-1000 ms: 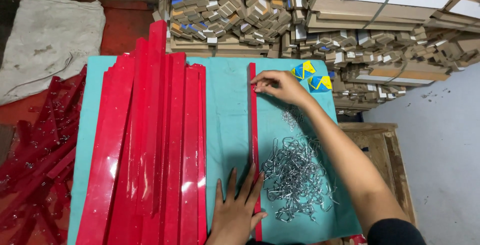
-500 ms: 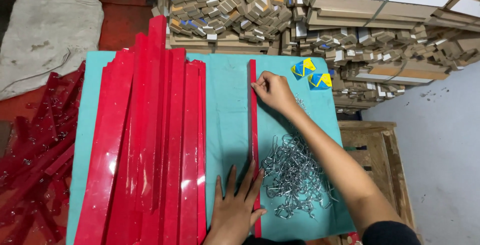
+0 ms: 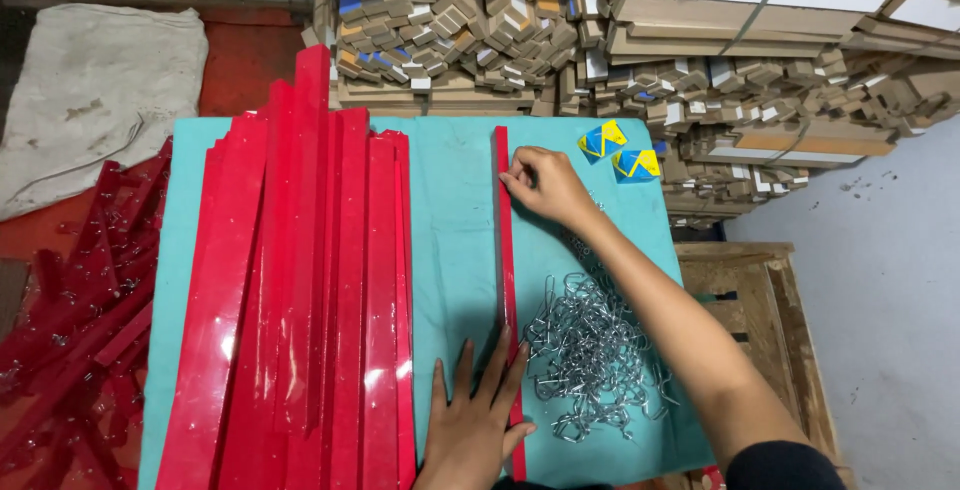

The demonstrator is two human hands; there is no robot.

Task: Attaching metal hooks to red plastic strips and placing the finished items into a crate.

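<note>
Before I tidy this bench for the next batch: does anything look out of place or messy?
Mostly orderly. The metal hooks lie in a tangled heap on the teal cloth, and more red strips lie jumbled on the floor to the left, unlike the neat red stack.

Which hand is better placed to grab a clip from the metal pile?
Probably the left hand: it lies flat on the red strip beside the pile of metal clips. The right hand pinches the strip's far end.
</note>
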